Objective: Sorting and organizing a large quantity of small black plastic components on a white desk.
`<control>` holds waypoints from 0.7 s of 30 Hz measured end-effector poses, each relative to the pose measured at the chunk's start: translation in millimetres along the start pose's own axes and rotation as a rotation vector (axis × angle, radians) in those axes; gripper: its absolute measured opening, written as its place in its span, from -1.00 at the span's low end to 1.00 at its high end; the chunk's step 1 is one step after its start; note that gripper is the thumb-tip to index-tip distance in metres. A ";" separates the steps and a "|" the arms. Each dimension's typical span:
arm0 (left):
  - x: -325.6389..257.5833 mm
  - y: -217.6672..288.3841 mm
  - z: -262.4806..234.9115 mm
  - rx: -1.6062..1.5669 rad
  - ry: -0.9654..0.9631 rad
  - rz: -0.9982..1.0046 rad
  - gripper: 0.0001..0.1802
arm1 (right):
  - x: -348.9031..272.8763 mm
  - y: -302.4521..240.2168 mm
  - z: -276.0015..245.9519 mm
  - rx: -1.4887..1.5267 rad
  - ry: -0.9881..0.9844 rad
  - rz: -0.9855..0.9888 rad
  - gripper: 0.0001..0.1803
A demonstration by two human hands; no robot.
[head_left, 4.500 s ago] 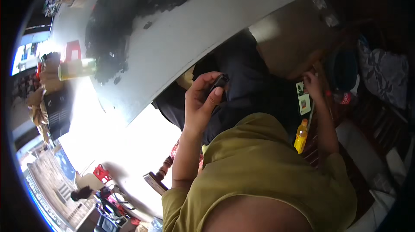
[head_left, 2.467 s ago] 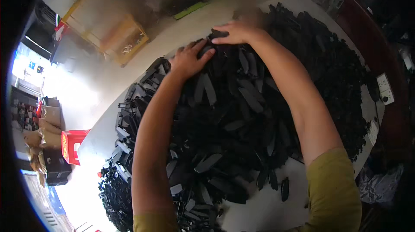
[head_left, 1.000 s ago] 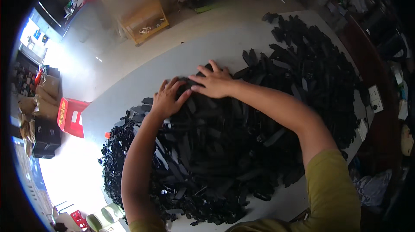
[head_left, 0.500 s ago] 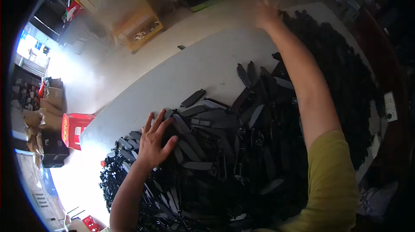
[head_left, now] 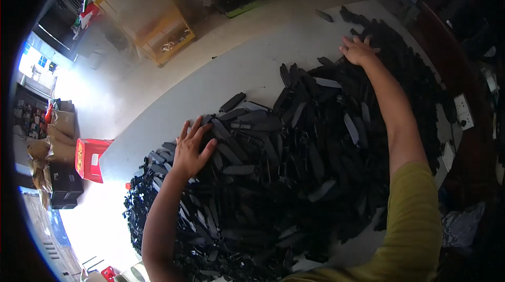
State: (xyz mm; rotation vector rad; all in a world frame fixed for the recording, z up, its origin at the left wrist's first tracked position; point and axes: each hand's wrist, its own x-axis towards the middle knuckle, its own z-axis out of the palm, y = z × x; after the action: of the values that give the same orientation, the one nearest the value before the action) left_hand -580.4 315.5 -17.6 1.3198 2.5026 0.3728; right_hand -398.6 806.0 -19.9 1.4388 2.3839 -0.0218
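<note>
A wide heap of flat, narrow black and grey pieces point(head_left: 263, 124) with tapered ends covers much of a pale table point(head_left: 236, 72). At the heap's left part lies my left hand point(head_left: 190, 148), fingers spread, palm down over the pieces. My right hand point(head_left: 360, 50) reaches to the far right with its fingers apart, resting at the heap's far edge. Neither hand is closed round a piece. One loose dark piece point(head_left: 324, 16) lies on the table beyond my right hand. Smaller, shinier black bits point(head_left: 138, 198) make up the left end of the heap.
A red box point(head_left: 92, 160) stands past the table's left edge, near brown bags point(head_left: 64, 121) and a dark crate point(head_left: 66, 190). A yellow wooden frame point(head_left: 167, 37) stands across the floor. On the right are a white wall socket point(head_left: 463, 111) and a crumpled clear plastic bag point(head_left: 463, 224).
My right hand has come back nearer and lowered onto the heap. Pieces on the right have moved nearer, and a strip of table shows at the near right. My left hand stays in place.
</note>
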 end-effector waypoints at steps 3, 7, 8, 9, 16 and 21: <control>0.1 -2.3 0.2 0.010 0.023 0.003 -0.40 | -25.2 11.6 3.9 0.036 -0.027 -0.026 -0.36; 0.6 -4.0 4.7 -0.003 0.073 0.017 -0.43 | -35.7 33.3 12.2 0.074 -0.094 -0.057 -0.31; 1.6 -0.7 3.2 -0.004 0.070 0.009 -0.44 | -21.9 44.6 21.1 0.072 -0.088 -0.067 -0.28; 2.1 1.3 2.1 -0.006 0.074 0.014 -0.44 | -7.6 47.3 20.8 0.071 -0.082 -0.063 -0.28; -8.2 6.3 -2.0 0.004 0.104 0.043 -0.46 | 15.4 -21.2 -41.8 0.039 0.152 -0.246 -0.34; -11.1 12.6 -4.4 0.039 0.074 0.020 -0.44 | 57.4 -68.9 -39.5 -0.025 0.239 -0.255 -0.40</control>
State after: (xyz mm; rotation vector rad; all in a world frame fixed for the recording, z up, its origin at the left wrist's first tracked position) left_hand -566.5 312.7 -7.5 1.3713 2.5712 0.3863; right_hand -493.4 829.4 -12.1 1.1747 2.7375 0.1220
